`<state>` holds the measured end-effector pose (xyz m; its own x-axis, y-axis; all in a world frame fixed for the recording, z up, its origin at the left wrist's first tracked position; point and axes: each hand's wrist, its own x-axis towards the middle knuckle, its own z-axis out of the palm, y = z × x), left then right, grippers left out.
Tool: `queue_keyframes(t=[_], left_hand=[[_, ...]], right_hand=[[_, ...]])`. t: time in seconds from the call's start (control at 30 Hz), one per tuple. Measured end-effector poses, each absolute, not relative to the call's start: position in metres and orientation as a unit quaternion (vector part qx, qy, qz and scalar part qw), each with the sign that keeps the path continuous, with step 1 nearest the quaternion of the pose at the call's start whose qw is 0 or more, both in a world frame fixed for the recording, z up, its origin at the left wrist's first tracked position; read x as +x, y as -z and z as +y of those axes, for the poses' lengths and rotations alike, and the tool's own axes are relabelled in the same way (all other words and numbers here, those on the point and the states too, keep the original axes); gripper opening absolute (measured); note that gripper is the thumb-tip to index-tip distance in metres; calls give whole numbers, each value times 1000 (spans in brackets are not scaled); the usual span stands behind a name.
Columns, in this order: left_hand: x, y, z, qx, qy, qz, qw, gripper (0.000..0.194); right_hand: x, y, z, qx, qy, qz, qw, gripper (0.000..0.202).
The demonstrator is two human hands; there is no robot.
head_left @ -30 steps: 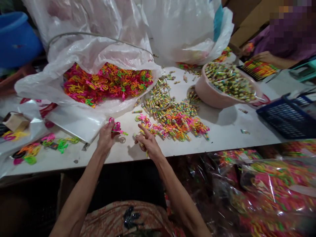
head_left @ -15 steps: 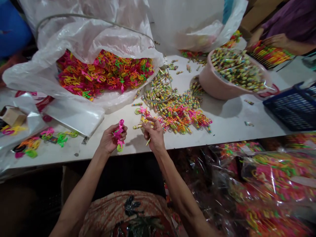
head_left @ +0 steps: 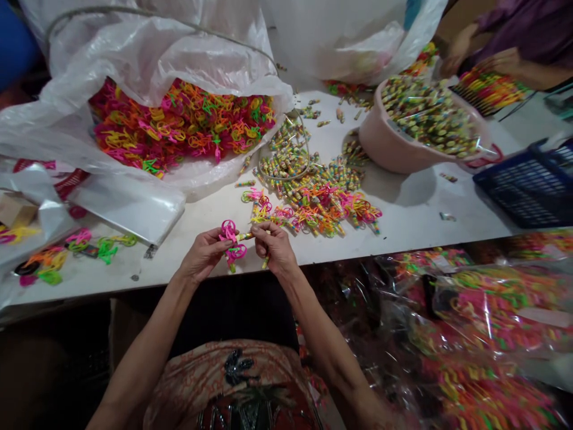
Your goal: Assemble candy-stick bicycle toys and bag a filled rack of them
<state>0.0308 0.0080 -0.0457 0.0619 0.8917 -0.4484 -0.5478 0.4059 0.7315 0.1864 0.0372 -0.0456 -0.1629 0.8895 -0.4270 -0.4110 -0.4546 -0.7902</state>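
Note:
My left hand [head_left: 203, 254] is closed on several small plastic bicycle-shaped pieces [head_left: 229, 232], mostly pink with a bit of green. Pinched in my right hand [head_left: 276, 246] is a small candy-filled tube [head_left: 244, 236], its left end touching the pink pieces. A second tube [head_left: 265, 261] sticks out below my right fingers. Just beyond my hands lies a heap of similar tubes [head_left: 286, 161]. At its near side are tubes with bright plastic pieces [head_left: 320, 209] on them. Whether the tube and the pink piece are joined is too small to tell.
A big clear plastic bag [head_left: 147, 51] at left spills bright plastic pieces [head_left: 183, 128]. A pink basin [head_left: 394, 140] full of tubes and a blue basket [head_left: 528, 185] stand at right. Another person's hand [head_left: 501, 61] works at the far right. Packed bags [head_left: 496, 310] lie below the table edge.
My hands have come together. The tube in my right hand has moved left against the pink pieces, which my left hand has turned and brought slightly right.

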Motion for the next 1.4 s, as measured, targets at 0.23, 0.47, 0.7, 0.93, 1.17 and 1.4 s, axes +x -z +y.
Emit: queue_keyframes(t=[0.23, 0.47, 0.7, 0.93, 1.17, 1.4], left_hand=[[35, 44, 14, 186, -509, 460, 704, 36], [40, 43, 27, 196, -491, 438, 727, 30], [47, 42, 27, 204, -501, 430, 723, 31], [45, 38, 34, 249, -494, 437, 709, 28], [43, 41, 26, 227, -496, 411, 731, 30], [45, 43, 20, 235, -498, 416, 724, 33]], right_hand=[[188, 50, 42, -474, -719, -268, 432, 34], [192, 54, 52, -443, -766, -228, 407, 26], [198, 57, 52, -453, -761, -222, 409, 24], [202, 55, 56, -463, -754, -216, 413, 24], [202, 50, 52, -451, -754, -263, 400, 27], [200, 46, 45, -453, -749, -242, 420, 29]])
